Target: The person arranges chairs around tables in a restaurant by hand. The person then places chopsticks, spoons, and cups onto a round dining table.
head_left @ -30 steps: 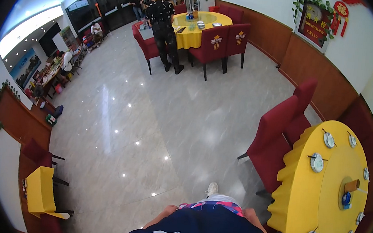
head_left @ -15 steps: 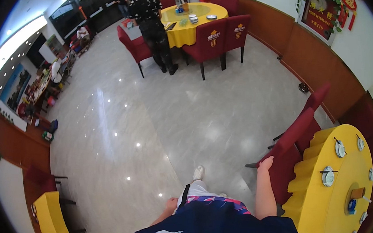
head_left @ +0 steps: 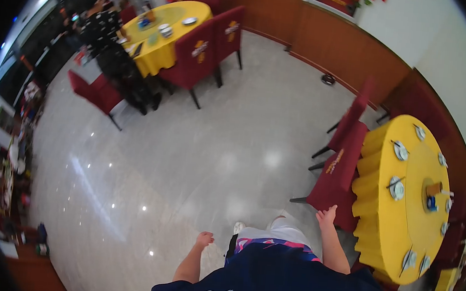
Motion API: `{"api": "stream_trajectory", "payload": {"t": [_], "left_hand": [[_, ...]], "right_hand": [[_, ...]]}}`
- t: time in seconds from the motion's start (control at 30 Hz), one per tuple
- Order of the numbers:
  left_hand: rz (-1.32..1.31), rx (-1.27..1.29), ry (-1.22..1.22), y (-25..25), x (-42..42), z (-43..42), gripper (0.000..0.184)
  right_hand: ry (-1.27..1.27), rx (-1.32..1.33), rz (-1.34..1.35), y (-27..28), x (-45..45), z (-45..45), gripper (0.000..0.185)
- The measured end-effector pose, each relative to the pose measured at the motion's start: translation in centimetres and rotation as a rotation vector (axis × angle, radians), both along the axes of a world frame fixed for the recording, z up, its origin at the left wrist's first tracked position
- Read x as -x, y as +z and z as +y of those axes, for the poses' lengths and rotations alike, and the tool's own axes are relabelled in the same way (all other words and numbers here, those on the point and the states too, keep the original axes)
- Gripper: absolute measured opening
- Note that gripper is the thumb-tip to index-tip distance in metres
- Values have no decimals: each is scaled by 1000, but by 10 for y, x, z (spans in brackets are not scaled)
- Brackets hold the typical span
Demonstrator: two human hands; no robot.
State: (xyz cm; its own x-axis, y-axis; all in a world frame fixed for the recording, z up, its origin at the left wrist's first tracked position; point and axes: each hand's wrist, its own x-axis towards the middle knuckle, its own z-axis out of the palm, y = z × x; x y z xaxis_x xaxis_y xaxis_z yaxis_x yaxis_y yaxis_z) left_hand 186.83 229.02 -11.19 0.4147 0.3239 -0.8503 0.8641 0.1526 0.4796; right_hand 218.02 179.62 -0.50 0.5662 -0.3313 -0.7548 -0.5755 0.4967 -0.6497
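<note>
My left hand [head_left: 205, 239] hangs over the grey tiled floor [head_left: 186, 169], its fingers loosely curled and too small to make out well. My right hand [head_left: 326, 217] is stretched forward, fingers apart and holding nothing. It is nearest to a red chair [head_left: 336, 179], overlapping its lower edge in view; whether it touches the chair I cannot tell. Beyond that chair is a round table with a yellow cloth [head_left: 371, 213], set with small plates, bowls and chopsticks. A brown holder [head_left: 433, 188] and a blue item [head_left: 432, 203] stand at its middle.
A second yellow table [head_left: 157, 56] with red chairs [head_left: 193, 59] is at the upper left. A person in dark clothes [head_left: 119, 66] stands beside it. A small dark round object [head_left: 328, 79] lies on the floor by the wood-panelled wall [head_left: 346, 50].
The view has turned right, so the tables and chairs have shifted left. My right hand has come forward from my waist, and my left hand has lifted away from my side.
</note>
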Motion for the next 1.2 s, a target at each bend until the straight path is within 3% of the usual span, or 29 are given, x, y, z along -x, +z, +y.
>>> {"api": "stream_trajectory", "payload": {"t": [0.13,0.2,0.23,0.27,0.37,0.47,0.5,0.57,0.6,0.67,0.73,0.87,0.93,0.97,1.03,1.1,1.17,1.2], "left_hand": [[41,-28,5,-5,-89,50,28],[22,-26,-70,-26,-133,61,28],[4,-33,-117,-24,-156,69,29],[31,-9,-126,-20,-182,69,29],[84,16,-210,7,-257,24,31],[-27,-64,-512,11,-358,-17,33],[-104,-133,-626,7,-385,-28,34],[-269,-67,-478,53,-434,-72,32],[-281,16,-478,50,-457,-82,29],[-218,16,-629,77,-504,-112,31],[-372,102,-809,91,-537,-137,32],[-421,219,-1139,105,-605,-181,34],[-588,-86,-1360,111,-639,-200,38],[-608,-228,-1404,106,-659,-210,44],[-617,-194,-1402,52,-715,-217,50],[-396,101,-1203,82,-764,-255,58],[-430,62,-1289,120,-811,-298,64],[-564,10,-1361,103,-844,-316,65]], "right_hand": [[-15,191,-36,12,-35,10,82],[62,428,-234,14,-54,16,81],[64,515,-189,12,-68,20,84],[20,491,-203,14,-85,27,84],[-112,551,-149,50,-86,51,93],[-284,464,-1,25,-101,39,101],[-276,583,-101,33,-104,36,105],[-220,746,-169,64,-113,25,111],[-173,792,-142,69,-113,21,113],[-218,758,-84,81,-113,21,114],[-30,881,-101,84,-109,17,116],[42,896,-9,90,-116,17,106],[76,998,73,108,-121,24,102],[158,1119,136,118,-124,19,99],[120,1157,185,121,-136,26,98],[157,1121,238,138,-153,42,98],[176,1156,371,153,-169,56,100],[232,1181,466,157,-178,63,101]]}}
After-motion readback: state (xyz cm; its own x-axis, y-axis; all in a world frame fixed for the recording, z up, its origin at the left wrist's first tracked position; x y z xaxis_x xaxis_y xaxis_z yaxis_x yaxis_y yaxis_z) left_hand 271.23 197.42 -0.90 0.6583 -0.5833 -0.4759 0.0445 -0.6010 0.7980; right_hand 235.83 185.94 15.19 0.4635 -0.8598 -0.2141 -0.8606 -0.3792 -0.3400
